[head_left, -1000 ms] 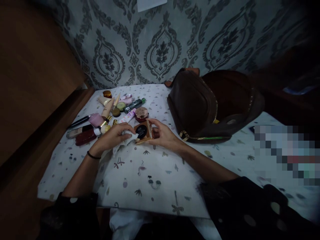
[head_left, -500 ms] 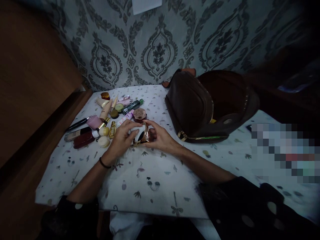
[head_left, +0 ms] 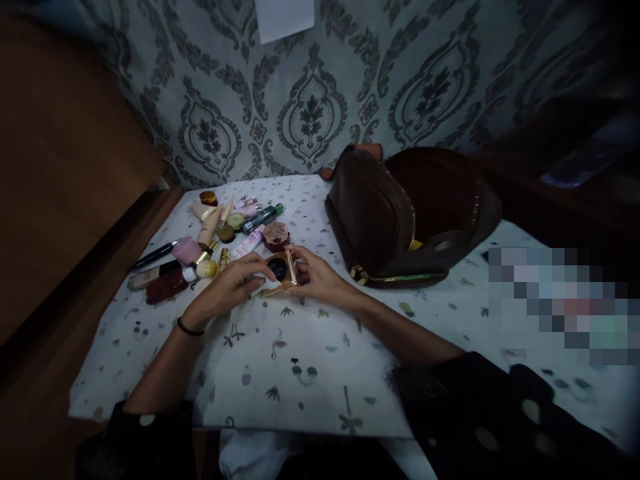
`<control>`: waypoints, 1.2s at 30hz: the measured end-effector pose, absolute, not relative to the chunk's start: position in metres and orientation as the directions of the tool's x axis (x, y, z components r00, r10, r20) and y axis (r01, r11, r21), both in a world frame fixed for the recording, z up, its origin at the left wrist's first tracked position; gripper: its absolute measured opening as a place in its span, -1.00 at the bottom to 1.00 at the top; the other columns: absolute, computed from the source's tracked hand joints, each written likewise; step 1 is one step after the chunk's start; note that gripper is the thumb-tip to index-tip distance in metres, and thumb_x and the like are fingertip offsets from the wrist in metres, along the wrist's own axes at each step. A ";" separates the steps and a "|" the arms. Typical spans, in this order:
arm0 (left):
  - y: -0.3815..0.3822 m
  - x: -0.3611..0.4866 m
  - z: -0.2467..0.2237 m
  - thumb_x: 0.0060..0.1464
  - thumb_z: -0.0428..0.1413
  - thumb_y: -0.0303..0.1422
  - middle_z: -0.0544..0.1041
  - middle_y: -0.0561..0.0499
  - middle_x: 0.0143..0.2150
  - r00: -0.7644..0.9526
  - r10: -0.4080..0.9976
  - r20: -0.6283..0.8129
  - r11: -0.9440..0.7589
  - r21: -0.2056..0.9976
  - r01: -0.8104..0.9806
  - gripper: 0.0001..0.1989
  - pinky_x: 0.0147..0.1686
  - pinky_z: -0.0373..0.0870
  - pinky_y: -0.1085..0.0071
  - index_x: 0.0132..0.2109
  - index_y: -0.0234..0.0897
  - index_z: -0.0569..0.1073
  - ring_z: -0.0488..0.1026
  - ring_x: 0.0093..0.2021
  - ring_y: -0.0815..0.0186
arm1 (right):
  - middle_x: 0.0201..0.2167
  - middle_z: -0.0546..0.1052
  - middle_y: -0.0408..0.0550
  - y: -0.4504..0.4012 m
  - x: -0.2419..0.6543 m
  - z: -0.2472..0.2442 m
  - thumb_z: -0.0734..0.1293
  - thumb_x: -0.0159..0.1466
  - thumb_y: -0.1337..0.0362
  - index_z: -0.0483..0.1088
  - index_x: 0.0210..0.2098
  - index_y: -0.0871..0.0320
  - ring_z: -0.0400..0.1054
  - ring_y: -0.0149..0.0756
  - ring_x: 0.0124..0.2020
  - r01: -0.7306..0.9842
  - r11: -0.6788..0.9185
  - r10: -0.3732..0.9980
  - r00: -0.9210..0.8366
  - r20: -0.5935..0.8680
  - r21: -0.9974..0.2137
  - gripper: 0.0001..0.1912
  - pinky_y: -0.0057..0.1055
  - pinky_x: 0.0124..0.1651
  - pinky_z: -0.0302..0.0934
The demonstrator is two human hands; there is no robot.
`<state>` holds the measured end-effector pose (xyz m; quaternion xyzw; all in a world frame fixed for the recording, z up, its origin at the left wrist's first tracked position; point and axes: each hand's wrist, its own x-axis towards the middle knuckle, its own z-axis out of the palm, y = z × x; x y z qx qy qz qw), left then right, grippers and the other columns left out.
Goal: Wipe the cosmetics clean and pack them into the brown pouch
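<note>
Near the middle of the patterned cloth, my right hand grips a small gold-brown box with a round dark area on its face. My left hand is closed on a white wipe, which touches the lower left part of the box. A dark band circles my left wrist. Just behind the box lies a round compact with a patterned lid. A small gold bottle and a yellow-capped jar are beside my left hand.
Cosmetics are spread at the left: a dark red case, a pink jar, a green-capped bottle. A brown bag gapes unzipped at the right. A wooden panel rises at the left.
My left hand has moved left with the white wipe, uncovering more of the box's round dark area. My right hand still holds the box. The view has shifted slightly.
</note>
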<state>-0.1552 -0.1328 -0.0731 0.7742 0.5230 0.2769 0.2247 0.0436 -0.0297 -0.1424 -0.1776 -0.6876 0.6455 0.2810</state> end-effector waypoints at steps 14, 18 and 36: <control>-0.128 -0.148 -0.084 0.12 0.09 -0.09 0.55 -0.05 -0.13 -0.162 0.903 0.397 -0.186 0.704 0.686 -0.68 -0.01 0.40 0.28 -0.18 -0.21 0.55 0.48 -0.06 0.13 | -0.13 0.48 -0.09 -0.044 0.065 -0.097 0.42 0.08 0.37 0.20 0.20 0.04 0.41 -0.26 -0.23 -0.034 0.244 0.765 -0.608 0.214 -0.969 -0.29 -0.30 -0.13 0.33; -0.127 -0.149 -0.092 0.11 0.10 -0.05 0.56 -0.05 -0.12 -0.170 0.900 0.402 -0.169 0.680 0.714 -0.66 -0.03 0.43 0.28 -0.17 -0.19 0.56 0.49 -0.05 0.13 | 0.06 0.43 0.01 -0.038 0.112 -0.032 0.35 0.16 0.34 0.16 0.25 0.07 0.39 -0.19 -0.03 -0.055 0.426 0.768 -0.506 0.393 -0.903 -0.33 -0.24 0.06 0.29; -0.121 -0.150 -0.113 0.19 0.05 -0.06 0.60 -0.05 -0.12 0.065 0.950 0.307 -0.261 0.657 0.708 -0.68 -0.04 0.52 0.35 -0.14 -0.08 0.61 0.56 -0.06 0.15 | -0.03 0.41 0.18 0.111 0.177 0.027 0.24 0.20 0.48 0.19 0.12 0.23 0.38 -0.09 -0.11 0.847 0.528 0.821 -0.492 0.291 -0.059 -0.51 -0.25 -0.10 0.28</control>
